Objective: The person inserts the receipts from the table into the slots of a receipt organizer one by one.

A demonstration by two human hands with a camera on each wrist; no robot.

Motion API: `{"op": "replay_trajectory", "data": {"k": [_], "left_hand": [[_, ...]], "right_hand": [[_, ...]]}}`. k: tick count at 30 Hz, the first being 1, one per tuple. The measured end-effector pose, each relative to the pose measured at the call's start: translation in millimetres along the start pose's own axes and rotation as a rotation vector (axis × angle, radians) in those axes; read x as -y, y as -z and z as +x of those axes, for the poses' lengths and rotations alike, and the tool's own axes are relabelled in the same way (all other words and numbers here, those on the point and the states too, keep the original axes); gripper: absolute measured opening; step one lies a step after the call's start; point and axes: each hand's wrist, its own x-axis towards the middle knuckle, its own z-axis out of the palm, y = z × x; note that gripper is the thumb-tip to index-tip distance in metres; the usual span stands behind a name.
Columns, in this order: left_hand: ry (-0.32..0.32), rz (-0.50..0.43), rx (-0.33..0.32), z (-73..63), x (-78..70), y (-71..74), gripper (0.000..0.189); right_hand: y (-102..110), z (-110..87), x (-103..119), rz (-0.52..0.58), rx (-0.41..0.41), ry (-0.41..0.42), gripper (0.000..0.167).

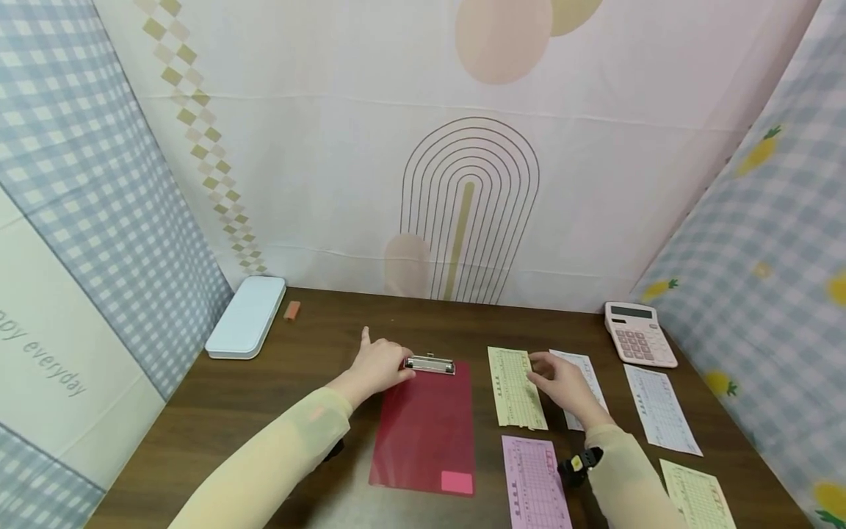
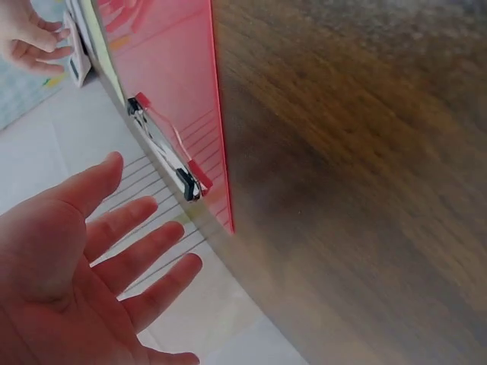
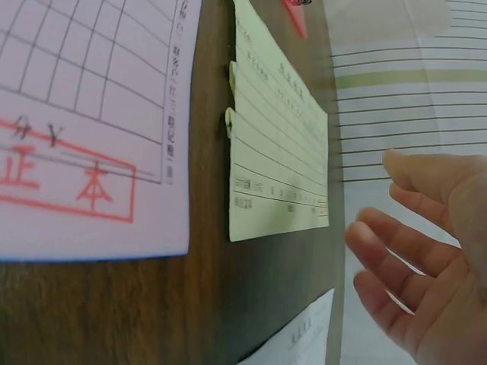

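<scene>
A red clipboard (image 1: 426, 433) lies on the table with its metal clip (image 1: 429, 364) toward the wall. Beside the clip's left end is my left hand (image 1: 375, 365); the left wrist view has its fingers spread and relaxed, apart from the clip, with nothing held. Over the right edge of a yellow printed slip (image 1: 510, 389) hovers my right hand (image 1: 560, 380). Its fingers are loosely bent and hold nothing in the right wrist view. A white slip (image 1: 581, 365) lies partly hidden under that hand and forearm. Nearer me is a pink-purple slip (image 1: 534, 477).
To the right lie another white slip (image 1: 661, 408) and another yellow slip (image 1: 697, 496). A pink calculator (image 1: 637, 334) stands at the back right. At the back left are a pale blue case (image 1: 247, 316) and a small orange-brown block (image 1: 292, 311). Cloth hangs behind the table and at both sides.
</scene>
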Motion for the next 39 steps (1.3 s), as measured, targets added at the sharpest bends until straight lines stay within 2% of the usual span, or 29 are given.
{"op": "replay_trajectory", "data": {"k": [7, 12, 20, 24, 31, 35, 39], "left_hand": [[-0.058, 0.052, 0.002, 9.7, -6.1, -8.0, 0.028], [-0.084, 0.095, -0.029, 19.1, -13.3, -16.5, 0.016], [-0.139, 0.156, -0.045, 28.2, -27.4, -25.5, 0.017], [-0.137, 0.177, -0.075, 34.8, -31.4, -24.1, 0.012], [-0.129, 0.170, -0.081, 41.4, -31.4, -25.7, 0.019], [-0.149, 0.208, -0.086, 46.3, -32.2, -26.4, 0.020], [-0.130, 0.210, -0.067, 51.0, -32.6, -25.3, 0.019]], "right_hand": [[-8, 13.1, -4, 0.013, -0.007, -0.011, 0.035], [-12, 23.7, -8, -0.001, -0.006, -0.027, 0.032], [-23, 34.1, -10, -0.019, -0.011, -0.066, 0.034], [-24, 41.4, -11, -0.042, 0.008, -0.082, 0.039], [-25, 47.6, -6, -0.070, 0.127, -0.070, 0.047], [-24, 50.9, -4, -0.120, 0.124, -0.038, 0.049], [-23, 54.6, -4, -0.170, 0.125, -0.015, 0.050]]}}
